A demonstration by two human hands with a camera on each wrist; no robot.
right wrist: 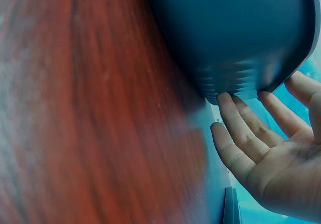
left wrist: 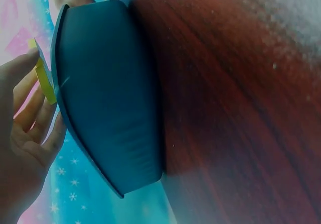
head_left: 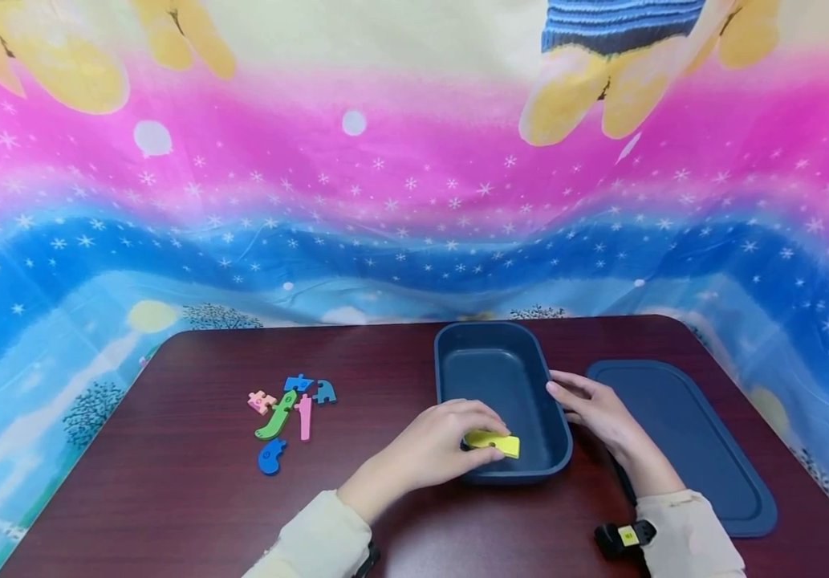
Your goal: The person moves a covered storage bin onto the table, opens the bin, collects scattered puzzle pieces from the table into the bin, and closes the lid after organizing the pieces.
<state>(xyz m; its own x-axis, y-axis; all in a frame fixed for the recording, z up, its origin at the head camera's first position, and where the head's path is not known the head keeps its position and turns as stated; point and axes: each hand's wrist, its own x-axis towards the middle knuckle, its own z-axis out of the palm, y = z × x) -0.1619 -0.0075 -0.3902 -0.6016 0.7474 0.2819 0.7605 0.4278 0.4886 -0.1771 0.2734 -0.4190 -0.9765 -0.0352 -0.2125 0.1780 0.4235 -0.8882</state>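
Observation:
A yellow flat piece (head_left: 495,444) is pinched between the thumb and fingers of my left hand (head_left: 450,441), over the near end of a dark blue box (head_left: 445,353). In the left wrist view the yellow piece (left wrist: 46,83) is tilted at the level of the box's rim. My right hand (head_left: 605,413) rests its fingertips against the right outer wall of the box, and in the right wrist view its fingers (right wrist: 243,128) are spread and fairly straight. The part of the box floor that shows holds nothing.
Left of the box lie several puzzle pieces: a green one (head_left: 278,416), a pink stick (head_left: 305,417), a blue curved one (head_left: 271,457) and others. A dark blue lid (head_left: 688,441) lies flat on the right. A patterned cloth (head_left: 385,201) hangs behind the brown table (head_left: 168,482).

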